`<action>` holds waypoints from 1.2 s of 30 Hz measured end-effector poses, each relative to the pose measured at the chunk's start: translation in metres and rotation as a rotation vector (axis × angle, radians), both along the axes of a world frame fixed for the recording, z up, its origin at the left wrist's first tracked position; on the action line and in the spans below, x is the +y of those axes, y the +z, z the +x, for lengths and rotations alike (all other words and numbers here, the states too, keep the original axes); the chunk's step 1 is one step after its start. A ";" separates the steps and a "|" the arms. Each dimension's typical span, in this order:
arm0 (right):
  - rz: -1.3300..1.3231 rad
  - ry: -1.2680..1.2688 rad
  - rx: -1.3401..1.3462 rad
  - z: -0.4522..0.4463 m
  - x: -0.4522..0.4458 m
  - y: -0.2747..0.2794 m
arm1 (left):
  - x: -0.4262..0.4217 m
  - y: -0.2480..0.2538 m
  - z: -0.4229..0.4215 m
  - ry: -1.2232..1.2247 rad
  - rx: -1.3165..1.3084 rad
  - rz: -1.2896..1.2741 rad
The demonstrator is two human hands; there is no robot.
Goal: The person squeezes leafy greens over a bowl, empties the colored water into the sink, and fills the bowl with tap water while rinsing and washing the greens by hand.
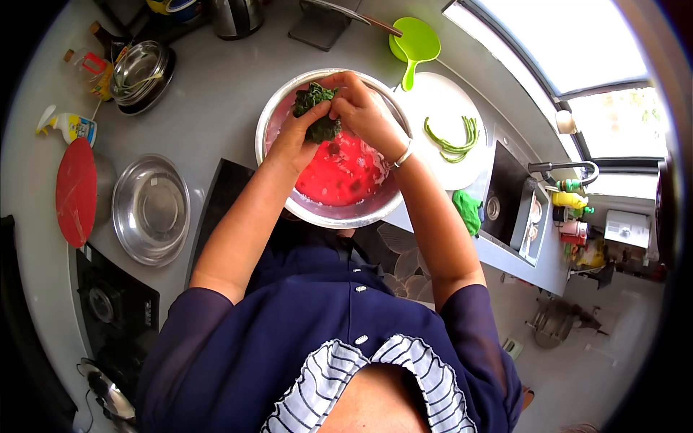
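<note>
A clump of wet dark-green leafy vegetables (323,130) is squeezed between my two hands above a large metal bowl (268,141). Red liquid (339,177) with some froth fills the bottom of that bowl. My left hand (294,141) grips the leaves from the near left side, thumb pressed on top. From the right, my right hand (361,108) closes over the clump with curled fingers, a bracelet at its wrist. Part of the leaves is hidden by the fingers.
Right of the bowl lies a round white board (440,101) with several green beans (455,141); a green ladle (415,47) is behind it. A green cloth (468,211) hangs by the sink (502,187). Leftward are an empty metal basin (151,209), stacked bowls (141,72) and a stove (108,299).
</note>
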State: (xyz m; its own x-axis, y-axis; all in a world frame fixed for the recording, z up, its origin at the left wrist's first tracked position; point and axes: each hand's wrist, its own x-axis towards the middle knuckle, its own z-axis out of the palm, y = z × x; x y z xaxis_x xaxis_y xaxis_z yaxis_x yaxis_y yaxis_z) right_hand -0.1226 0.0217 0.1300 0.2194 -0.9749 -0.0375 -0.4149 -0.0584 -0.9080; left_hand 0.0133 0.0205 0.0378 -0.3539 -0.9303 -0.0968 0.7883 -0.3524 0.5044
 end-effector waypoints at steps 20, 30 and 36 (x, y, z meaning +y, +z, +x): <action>-0.464 0.447 0.851 -0.027 -0.013 -0.168 | -0.014 0.012 0.023 0.032 -0.005 0.135; -0.192 0.408 0.830 -0.041 -0.024 -0.175 | -0.015 0.009 0.033 0.071 0.040 0.138; 0.015 0.359 0.546 -0.051 -0.003 -0.159 | -0.018 0.006 0.032 0.053 0.023 0.147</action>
